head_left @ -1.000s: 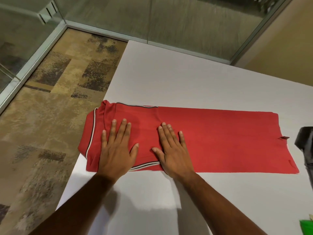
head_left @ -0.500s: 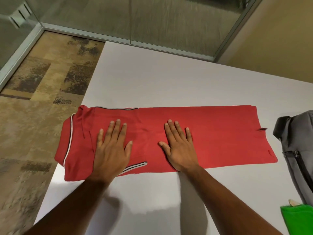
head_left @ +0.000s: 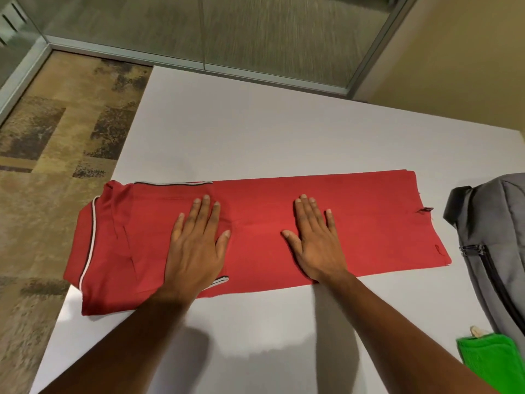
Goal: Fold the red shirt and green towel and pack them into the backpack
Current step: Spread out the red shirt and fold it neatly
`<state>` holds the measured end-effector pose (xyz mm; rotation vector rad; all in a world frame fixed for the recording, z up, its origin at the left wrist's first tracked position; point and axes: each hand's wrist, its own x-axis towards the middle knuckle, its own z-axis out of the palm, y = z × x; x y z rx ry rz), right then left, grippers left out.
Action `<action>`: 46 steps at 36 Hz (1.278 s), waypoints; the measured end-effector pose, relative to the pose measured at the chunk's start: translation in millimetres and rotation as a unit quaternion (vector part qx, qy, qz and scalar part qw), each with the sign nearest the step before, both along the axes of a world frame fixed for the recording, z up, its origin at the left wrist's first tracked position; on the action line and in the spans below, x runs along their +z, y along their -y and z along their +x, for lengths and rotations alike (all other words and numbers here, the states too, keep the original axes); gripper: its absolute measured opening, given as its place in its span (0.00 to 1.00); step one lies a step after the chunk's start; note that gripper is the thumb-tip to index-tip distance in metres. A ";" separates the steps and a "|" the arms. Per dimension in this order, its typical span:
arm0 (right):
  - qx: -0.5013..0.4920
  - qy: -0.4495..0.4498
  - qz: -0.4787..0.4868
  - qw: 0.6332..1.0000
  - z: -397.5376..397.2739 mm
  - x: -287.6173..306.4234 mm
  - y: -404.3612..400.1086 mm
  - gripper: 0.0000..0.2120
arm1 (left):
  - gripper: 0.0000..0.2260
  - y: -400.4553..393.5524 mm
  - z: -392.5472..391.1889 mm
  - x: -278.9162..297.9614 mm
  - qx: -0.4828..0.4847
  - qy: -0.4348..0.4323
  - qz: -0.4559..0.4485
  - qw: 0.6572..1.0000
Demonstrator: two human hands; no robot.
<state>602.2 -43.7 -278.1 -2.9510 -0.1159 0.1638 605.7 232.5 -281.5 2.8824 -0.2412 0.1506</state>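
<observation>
1. Backpack (head_left: pixel 494 251), grey, is lying at the right edge of the counter (head_left: pixel 255 129), partly cut off by the frame; its dark zipper is running along the side facing the shirt, and whether it is open cannot be told. Nothing is showing inside it.
2. Green towel (head_left: pixel 491 362) is lying on the counter at the lower right, just in front of the backpack and cut off by the frame edge.
3. Red shirt (head_left: pixel 369 223) is lying flat as a long band across the counter, collar end with black-and-white trim reaching the counter's left edge and slightly overhanging it, hem end stopping near the backpack without touching it.
4. Left hand (head_left: pixel 199 243) is pressing palm-down on the shirt near the folded-in sleeve, fingers straight and slightly spread.
5. Right hand (head_left: pixel 315 240) is pressing palm-down on the middle of the shirt, fingers straight and close together, thumb out to the side.
6. Bare counter is showing beyond the shirt toward the glass wall (head_left: pixel 255 32), and in front of it between the forearms.
7. Patterned carpet (head_left: pixel 56 137) is running along the counter's left edge.
</observation>
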 end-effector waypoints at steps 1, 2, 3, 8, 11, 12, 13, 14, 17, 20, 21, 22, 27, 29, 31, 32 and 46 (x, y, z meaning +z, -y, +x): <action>-0.012 -0.001 -0.001 1.000 0.9 0.7 9.8 0.36 | 0.27 0.4 0.1 0.0 0.002 0.000 0.002 1.000; -0.022 -0.003 -0.002 1.000 2.0 1.4 19.2 0.36 | 0.27 0.4 0.2 0.2 0.003 -0.001 0.003 1.000; -0.031 -0.005 -0.004 0.999 3.2 2.3 28.0 0.36 | 0.27 0.2 0.3 0.4 0.003 -0.003 0.001 1.000; -0.066 -0.016 -0.015 0.998 9.1 5.7 61.1 0.36 | 0.28 1.1 1.2 0.4 0.001 -0.019 -0.012 1.000; -0.072 -0.017 -0.011 0.997 12.2 7.8 65.8 0.37 | 0.28 11.1 2.9 4.7 0.039 -0.035 -0.068 0.996; -0.071 -0.015 -0.006 0.997 13.1 8.9 64.0 0.37 | 0.28 17.9 4.2 8.2 0.046 -0.034 -0.086 0.995; -0.066 -0.012 0.002 0.998 14.1 9.9 60.8 0.37 | 0.27 26.6 5.3 12.0 0.040 -0.026 -0.099 0.994; -0.055 -0.007 0.009 0.998 14.8 11.5 56.1 0.36 | 0.27 37.0 6.5 15.8 0.021 -0.013 -0.103 0.994; -0.001 0.014 0.018 1.000 18.1 13.3 38.3 0.35 | 0.26 73.8 12.8 23.4 -0.048 0.015 -0.089 0.995; 0.056 0.021 0.020 0.998 22.1 9.2 26.2 0.35 | 0.28 105.5 21.2 24.4 -0.087 -0.009 -0.048 0.995; 0.067 0.016 0.018 0.997 22.8 8.1 23.6 0.35 | 0.28 109.4 23.2 22.2 -0.092 -0.018 -0.025 0.995; 0.070 0.010 0.013 0.997 23.0 7.7 22.7 0.35 | 0.29 109.9 24.4 18.2 -0.095 -0.026 -0.003 0.995; 0.014 -0.008 0.000 1.000 26.2 4.5 66.6 0.35 | 0.29 110.6 27.0 -2.2 -0.106 -0.026 0.034 0.993; -0.015 -0.013 -0.008 1.000 30.0 2.5 94.1 0.34 | 0.29 118.8 29.8 -2.4 -0.106 -0.025 0.031 0.994; -0.033 -0.014 -0.012 0.999 30.2 4.8 109.1 0.34 | 0.29 116.8 29.5 -0.2 -0.098 -0.024 0.035 0.994; -0.042 -0.015 -0.011 0.999 30.1 5.6 114.5 0.34 | 0.29 113.9 28.2 0.4 -0.096 -0.020 0.035 0.995; -0.080 0.025 0.001 0.996 15.0 21.8 145.5 0.36 | 0.28 119.2 25.1 1.1 -0.077 -0.023 0.014 0.997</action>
